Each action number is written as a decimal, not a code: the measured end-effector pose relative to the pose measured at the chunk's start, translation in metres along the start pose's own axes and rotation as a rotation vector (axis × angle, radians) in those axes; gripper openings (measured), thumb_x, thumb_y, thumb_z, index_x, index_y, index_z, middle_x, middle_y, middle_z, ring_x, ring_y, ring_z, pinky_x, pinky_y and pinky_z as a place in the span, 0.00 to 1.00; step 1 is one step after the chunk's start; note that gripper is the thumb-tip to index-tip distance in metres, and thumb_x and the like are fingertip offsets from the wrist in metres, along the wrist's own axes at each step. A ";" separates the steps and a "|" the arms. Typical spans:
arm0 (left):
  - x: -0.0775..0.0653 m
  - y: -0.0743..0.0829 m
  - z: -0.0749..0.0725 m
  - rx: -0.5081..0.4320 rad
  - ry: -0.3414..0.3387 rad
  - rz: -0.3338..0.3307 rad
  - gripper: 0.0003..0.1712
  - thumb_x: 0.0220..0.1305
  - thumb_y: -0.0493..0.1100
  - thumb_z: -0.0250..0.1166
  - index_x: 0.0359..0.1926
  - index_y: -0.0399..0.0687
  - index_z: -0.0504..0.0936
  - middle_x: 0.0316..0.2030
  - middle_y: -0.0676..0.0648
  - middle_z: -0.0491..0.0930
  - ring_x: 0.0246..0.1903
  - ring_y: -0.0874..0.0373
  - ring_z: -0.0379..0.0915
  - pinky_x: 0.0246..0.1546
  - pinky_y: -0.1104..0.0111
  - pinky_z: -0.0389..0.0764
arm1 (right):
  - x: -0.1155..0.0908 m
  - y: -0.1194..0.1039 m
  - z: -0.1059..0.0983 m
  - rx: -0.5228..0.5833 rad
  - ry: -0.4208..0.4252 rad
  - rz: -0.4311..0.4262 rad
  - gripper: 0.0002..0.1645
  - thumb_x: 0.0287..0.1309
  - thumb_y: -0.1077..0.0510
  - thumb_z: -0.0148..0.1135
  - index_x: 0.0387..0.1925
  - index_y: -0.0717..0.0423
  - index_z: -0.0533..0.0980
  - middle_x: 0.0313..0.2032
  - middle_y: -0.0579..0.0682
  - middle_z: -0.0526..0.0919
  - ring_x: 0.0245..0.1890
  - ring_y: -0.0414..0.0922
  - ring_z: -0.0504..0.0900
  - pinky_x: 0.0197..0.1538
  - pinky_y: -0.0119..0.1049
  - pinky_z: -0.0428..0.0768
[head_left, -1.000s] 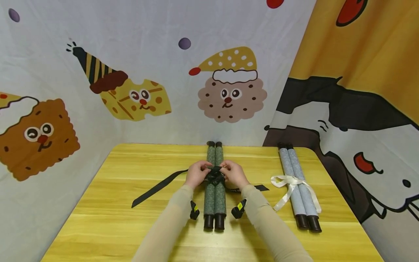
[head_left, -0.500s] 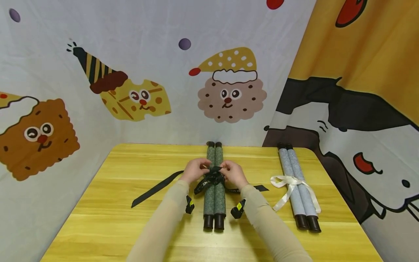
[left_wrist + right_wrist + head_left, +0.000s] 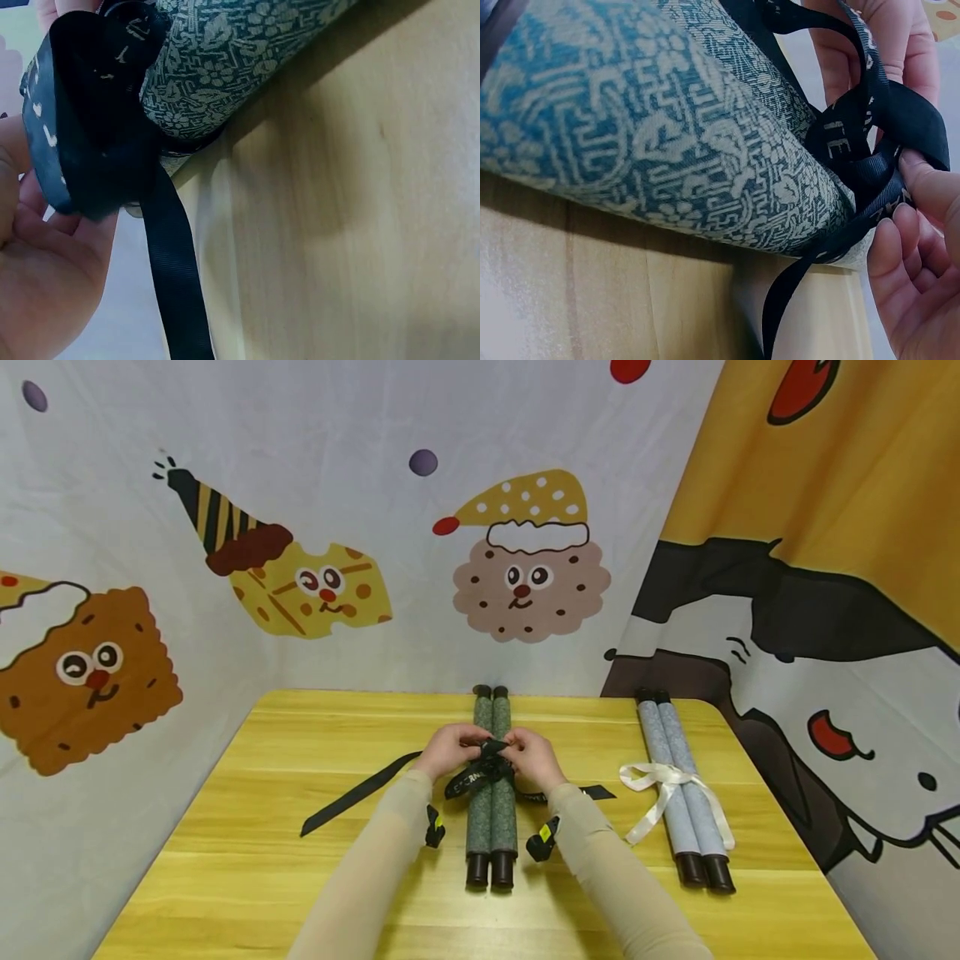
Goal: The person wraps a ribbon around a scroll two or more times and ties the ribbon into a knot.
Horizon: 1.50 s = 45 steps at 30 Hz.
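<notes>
Two green patterned scrolls (image 3: 491, 827) with dark end knobs lie side by side on the table, bound at mid-length by a black ribbon (image 3: 467, 781) with pale lettering. My left hand (image 3: 447, 749) pinches the ribbon just left of the knot. From the right, my right hand (image 3: 535, 757) pinches it between thumb and fingertips. A wide ribbon loop (image 3: 97, 112) hides part of the left fingers (image 3: 67, 240) in the left wrist view. Crossed ribbon (image 3: 870, 165) sits against the right fingers (image 3: 889, 259) in the right wrist view. Loose tails extend to both sides.
On the right side of the wooden table (image 3: 247, 893) lies a second pair of scrolls, pale blue (image 3: 678, 818), tied with a white ribbon bow (image 3: 663, 774). A cartoon-printed cloth (image 3: 345, 443) hangs behind the table's far edge.
A lettered ribbon loop came into view left of the knot as my left hand shifted outward. Since then the left fingers have moved back in toward the knot. My right hand stays nearly in place.
</notes>
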State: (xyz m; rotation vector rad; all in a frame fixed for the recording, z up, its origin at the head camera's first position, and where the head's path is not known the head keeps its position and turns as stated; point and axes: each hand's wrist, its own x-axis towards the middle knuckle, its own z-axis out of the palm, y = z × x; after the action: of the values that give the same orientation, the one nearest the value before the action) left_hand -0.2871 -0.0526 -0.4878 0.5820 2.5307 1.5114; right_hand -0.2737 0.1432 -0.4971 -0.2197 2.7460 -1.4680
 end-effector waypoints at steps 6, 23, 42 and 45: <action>0.000 0.000 0.002 -0.047 0.025 -0.017 0.12 0.65 0.29 0.64 0.48 0.41 0.86 0.43 0.45 0.84 0.44 0.51 0.81 0.45 0.60 0.82 | 0.002 0.000 0.001 -0.052 0.005 -0.024 0.03 0.63 0.60 0.67 0.35 0.55 0.80 0.25 0.47 0.79 0.20 0.43 0.75 0.25 0.36 0.75; 0.001 0.002 0.005 0.120 0.196 -0.106 0.05 0.64 0.33 0.67 0.38 0.39 0.89 0.32 0.46 0.86 0.30 0.56 0.82 0.32 0.64 0.82 | 0.000 -0.002 -0.005 -0.150 0.018 -0.060 0.05 0.62 0.59 0.68 0.40 0.52 0.81 0.31 0.46 0.83 0.29 0.44 0.81 0.34 0.42 0.80; -0.001 0.008 0.001 0.207 0.163 -0.106 0.07 0.66 0.35 0.66 0.42 0.42 0.89 0.42 0.44 0.85 0.37 0.52 0.82 0.38 0.60 0.83 | -0.023 -0.022 -0.020 -0.518 -0.071 -0.643 0.21 0.56 0.55 0.74 0.51 0.52 0.81 0.49 0.47 0.82 0.52 0.48 0.77 0.56 0.44 0.76; -0.002 0.009 -0.001 0.201 0.156 -0.108 0.08 0.66 0.35 0.65 0.43 0.42 0.89 0.44 0.44 0.85 0.36 0.53 0.82 0.37 0.60 0.83 | -0.026 -0.023 -0.016 -0.599 -0.115 -0.743 0.24 0.54 0.51 0.76 0.52 0.51 0.81 0.50 0.47 0.81 0.53 0.46 0.77 0.57 0.41 0.75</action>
State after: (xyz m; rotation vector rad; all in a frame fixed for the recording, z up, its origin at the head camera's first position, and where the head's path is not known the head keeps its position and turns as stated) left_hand -0.2832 -0.0501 -0.4799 0.3562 2.8038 1.3243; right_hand -0.2467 0.1473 -0.4703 -1.3933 3.0543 -0.5606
